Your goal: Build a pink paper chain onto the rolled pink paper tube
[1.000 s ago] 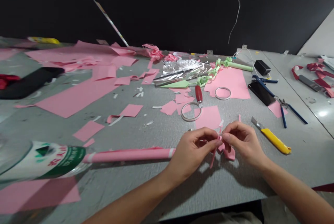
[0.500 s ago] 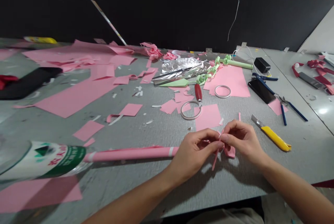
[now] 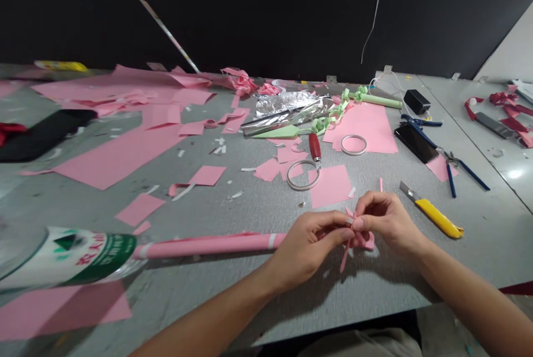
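My left hand (image 3: 310,240) and my right hand (image 3: 387,221) meet low in the view, right of centre, fingertips almost touching. Between them they pinch narrow pink paper strips (image 3: 345,257), one end hanging down below my left fingers. More folded pink paper shows under my right fingers, partly hidden. Behind my left hand runs a rolled pink paper tube (image 3: 208,245) with white bands, its left end at a labelled plastic bottle (image 3: 91,254) lying on its side. A yellow utility knife (image 3: 439,217) lies right of my right hand, blade exposed.
Beyond my hands lie a pink paper square (image 3: 331,186), metal rings (image 3: 353,145), a red-handled tool (image 3: 315,147), crumpled foil (image 3: 291,104) and curled green paper (image 3: 325,124). Pliers (image 3: 452,162) and a phone (image 3: 416,143) are at right. A black wall (image 3: 266,13) closes the back.
My fingers have shifted slightly on the pink paper strips, and a small strip end now shows above my left fingertips. The view has moved a little; the other things stay put.
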A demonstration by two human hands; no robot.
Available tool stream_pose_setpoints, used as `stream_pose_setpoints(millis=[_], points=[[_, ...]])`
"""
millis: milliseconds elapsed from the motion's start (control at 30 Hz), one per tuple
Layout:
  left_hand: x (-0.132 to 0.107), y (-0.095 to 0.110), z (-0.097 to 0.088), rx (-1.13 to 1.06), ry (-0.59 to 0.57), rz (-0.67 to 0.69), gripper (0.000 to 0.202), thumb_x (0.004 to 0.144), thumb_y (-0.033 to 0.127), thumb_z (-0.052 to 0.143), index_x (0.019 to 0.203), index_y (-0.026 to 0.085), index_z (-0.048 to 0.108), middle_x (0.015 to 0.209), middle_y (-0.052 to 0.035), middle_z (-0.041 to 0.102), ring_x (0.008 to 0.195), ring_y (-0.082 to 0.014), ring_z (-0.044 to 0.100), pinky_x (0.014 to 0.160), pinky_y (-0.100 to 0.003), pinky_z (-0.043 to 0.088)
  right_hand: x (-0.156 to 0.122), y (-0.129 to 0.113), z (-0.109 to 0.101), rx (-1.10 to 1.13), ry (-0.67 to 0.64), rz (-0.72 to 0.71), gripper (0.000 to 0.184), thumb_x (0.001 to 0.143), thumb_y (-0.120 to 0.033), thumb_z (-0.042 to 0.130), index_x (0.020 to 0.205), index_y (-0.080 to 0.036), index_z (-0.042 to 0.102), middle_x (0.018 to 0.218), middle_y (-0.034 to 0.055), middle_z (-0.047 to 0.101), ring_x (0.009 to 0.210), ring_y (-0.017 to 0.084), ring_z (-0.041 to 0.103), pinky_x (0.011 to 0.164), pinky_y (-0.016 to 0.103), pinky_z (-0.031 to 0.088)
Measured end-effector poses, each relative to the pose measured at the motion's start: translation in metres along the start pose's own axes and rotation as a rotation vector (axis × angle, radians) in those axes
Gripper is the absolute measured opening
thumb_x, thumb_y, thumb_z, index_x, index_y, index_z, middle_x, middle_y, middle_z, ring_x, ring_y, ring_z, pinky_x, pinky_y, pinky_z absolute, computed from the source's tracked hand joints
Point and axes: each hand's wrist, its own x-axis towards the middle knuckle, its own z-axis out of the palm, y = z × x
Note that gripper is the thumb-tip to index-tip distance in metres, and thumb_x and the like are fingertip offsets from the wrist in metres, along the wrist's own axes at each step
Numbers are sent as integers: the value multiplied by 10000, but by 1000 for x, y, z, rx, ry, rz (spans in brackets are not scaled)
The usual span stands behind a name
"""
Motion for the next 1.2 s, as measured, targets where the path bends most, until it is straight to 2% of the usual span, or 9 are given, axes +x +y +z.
stream_pose_setpoints(millis=[167, 267, 433, 567, 700, 867, 1067, 1133, 1200], points=[[-1, 0, -1, -133, -40, -115, 168, 929, 337, 796, 876, 186, 845, 862, -65, 814, 811, -201, 732, 706, -266, 572, 0, 0, -2, 47, -54, 11, 358, 747, -351, 1003, 841, -190, 697, 685, -14, 750, 528, 142, 718, 426, 184, 484], [0, -3, -4, -225, -129, -192, 314, 862, 478, 887, 804, 173, 839, 804, -65, 781, 798, -197, 706, 757, -287, 560, -1, 1, -5, 35, -106, -3, 346, 720, -343, 1021, 859, -196, 740, 702, -30, 734, 488, 108, 651, 420, 185, 438], [-1, -9, -5, -333, -324, -325, 445, 783, 608, 928, 771, 169, 851, 702, -43, 716, 660, -147, 615, 737, -284, 510, -1, 4, -7, -61, -193, -88, 381, 669, -369, 1056, 955, -227, 848, 747, -24, 708, 621, 114, 644, 584, 229, 522], [-3, -7, -3, -321, -460, -334, 523, 803, 699, 867, 755, 179, 842, 693, -54, 700, 647, -166, 599, 727, -311, 497, 0, 7, -6, -131, -222, -156, 407, 655, -455, 1052, 948, -238, 871, 743, -11, 700, 616, 121, 599, 558, 241, 471], [-3, -3, -2, -331, -522, -323, 549, 819, 741, 823, 702, 205, 815, 685, -49, 671, 659, -188, 588, 858, -389, 535, 0, 6, -5, -255, -176, -269, 420, 688, -586, 1002, 909, -252, 872, 704, -8, 690, 583, 127, 548, 544, 265, 424], [-2, -3, -2, -353, -481, -320, 573, 802, 754, 822, 621, 214, 752, 639, -58, 617, 688, -225, 584, 955, -464, 563, -2, 3, -1, -429, -61, -395, 502, 735, -734, 901, 836, -244, 854, 663, 13, 689, 573, 154, 553, 554, 299, 466], [0, -7, 3, -459, -311, -258, 585, 828, 689, 840, 580, 194, 652, 598, -14, 509, 647, -177, 512, 851, -400, 577, -4, -2, 2, -492, 177, -581, 271, 935, -474, 846, 801, -240, 825, 703, 22, 739, 614, 163, 616, 596, 305, 501], [0, -8, 5, -475, -284, -243, 591, 852, 670, 829, 577, 189, 622, 597, -6, 495, 633, -165, 500, 824, -379, 571, -5, -6, 2, -488, 179, -556, 279, 977, -476, 789, 841, -236, 828, 764, 38, 762, 671, 177, 650, 622, 310, 517], [-2, -9, 5, -464, -256, -246, 603, 851, 669, 829, 571, 188, 598, 590, -4, 492, 622, -160, 497, 818, -374, 565, -7, -8, 2, -485, 100, -506, 284, 1002, -490, 747, 918, -235, 839, 847, 53, 781, 758, 193, 683, 672, 318, 539]])
